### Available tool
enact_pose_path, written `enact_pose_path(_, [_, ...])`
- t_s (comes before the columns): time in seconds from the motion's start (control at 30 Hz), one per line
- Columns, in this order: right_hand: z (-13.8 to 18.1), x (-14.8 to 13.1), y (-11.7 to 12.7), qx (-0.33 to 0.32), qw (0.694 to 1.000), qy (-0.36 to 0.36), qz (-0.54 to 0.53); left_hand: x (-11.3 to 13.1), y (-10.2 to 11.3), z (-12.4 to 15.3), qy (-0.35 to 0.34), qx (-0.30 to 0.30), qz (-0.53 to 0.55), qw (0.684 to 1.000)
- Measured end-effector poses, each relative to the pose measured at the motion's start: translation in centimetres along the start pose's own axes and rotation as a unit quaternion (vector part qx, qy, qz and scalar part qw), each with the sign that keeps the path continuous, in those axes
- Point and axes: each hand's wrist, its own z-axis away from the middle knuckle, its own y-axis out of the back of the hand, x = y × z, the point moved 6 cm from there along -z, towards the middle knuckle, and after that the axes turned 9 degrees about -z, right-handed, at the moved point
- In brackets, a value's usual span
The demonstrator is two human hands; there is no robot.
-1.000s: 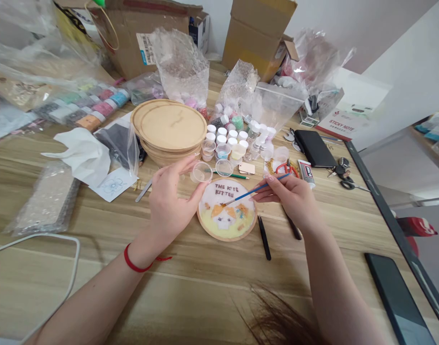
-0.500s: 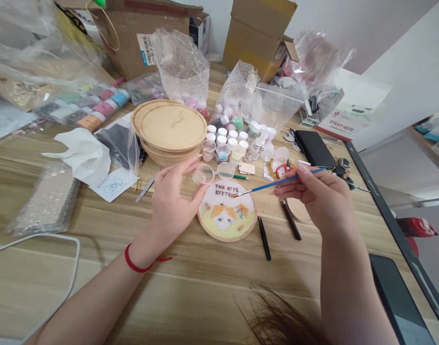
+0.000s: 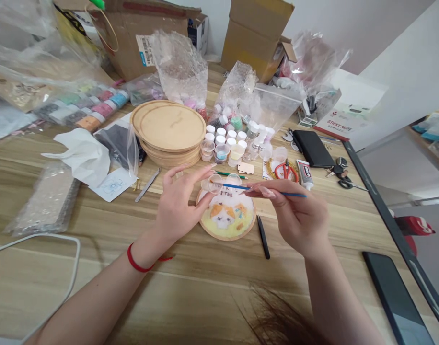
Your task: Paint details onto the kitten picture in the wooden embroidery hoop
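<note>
Between its thumb and fingers my left hand (image 3: 181,201) holds a small clear plastic cup (image 3: 215,184) with its hinged lid (image 3: 234,179) folded out to the right. My right hand (image 3: 294,211) pinches a thin blue paintbrush (image 3: 236,186), whose bristle tip is at the cup's mouth. What the cup contains is too small to make out. Under both lies a round wooden disc (image 3: 228,223) bearing an orange and white cat face, a yellow lower part and dark lettering, partly covered by the cup and lid. Black tweezers (image 3: 263,237) rest just right of the disc.
Stacked round wooden plates (image 3: 169,125) stand behind my left hand, beside several white-lidded jars (image 3: 231,139). Red-handled pliers (image 3: 286,171) and a glue tube (image 3: 305,174) lie beyond my right hand. A phone (image 3: 395,297) is at the right edge; bubble-wrapped material (image 3: 47,199) lies left.
My right hand has moved left, bringing the brush from above the disc's lettering to the cup. The cup, in my left hand, has shifted slightly right and down over the disc.
</note>
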Motion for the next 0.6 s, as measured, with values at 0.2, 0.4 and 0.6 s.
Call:
enact_pose_path(0.2, [-0.2, 3.7, -0.8, 0.108, 0.965, -0.156, -0.179, 0.2, 0.4, 0.0, -0.015, 0.032, -0.010, 0.999])
enact_pose_path(0.4, [-1.4, 4.9, 1.0, 0.123, 0.941, -0.181, -0.258, -1.2, 0.7, -0.3, 0.074, 0.051, -0.022, 0.996])
enact_pose_path(0.6, [-1.9, 3.0, 5.2, 0.129, 0.967, -0.140, -0.168, -2.6, 0.6, -0.1, 0.148, 0.054, 0.008, 0.987])
